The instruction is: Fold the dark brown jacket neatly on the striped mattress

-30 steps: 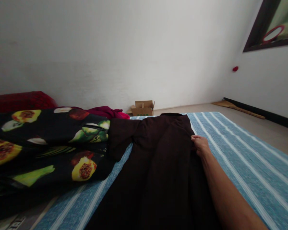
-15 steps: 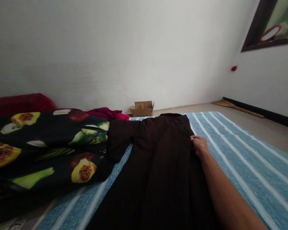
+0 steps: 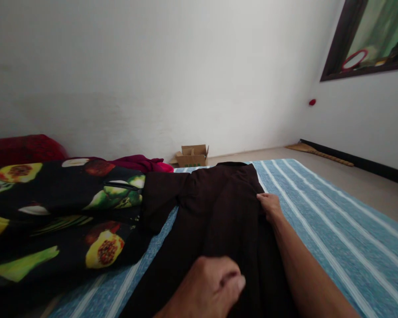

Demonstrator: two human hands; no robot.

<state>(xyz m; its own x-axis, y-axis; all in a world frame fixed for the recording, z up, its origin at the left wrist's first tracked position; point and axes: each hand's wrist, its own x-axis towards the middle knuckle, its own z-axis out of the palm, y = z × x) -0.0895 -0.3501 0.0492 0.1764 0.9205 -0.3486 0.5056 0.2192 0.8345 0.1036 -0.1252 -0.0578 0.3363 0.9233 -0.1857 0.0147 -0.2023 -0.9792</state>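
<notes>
A dark brown garment (image 3: 215, 216) lies spread along a blue striped sheet (image 3: 321, 212). My right hand (image 3: 268, 205) rests on the garment's right edge near the shoulder, fingers curled onto the cloth. My left hand (image 3: 212, 287) has come in at the bottom, loosely closed with the thumb against the fingers, lying on the garment's lower part. I cannot make out whether it pinches the cloth.
A black fruit-print cloth (image 3: 53, 212) lies bunched at the left, overlapping a sleeve. Behind it are a red cushion (image 3: 23, 148) and a magenta cloth (image 3: 142, 162). A small cardboard box (image 3: 191, 155) stands by the white wall. A framed picture (image 3: 368, 39) hangs at the upper right.
My left hand has entered at the bottom onto the garment. The view has shifted slightly right and down. My right hand has stayed on the garment's edge.
</notes>
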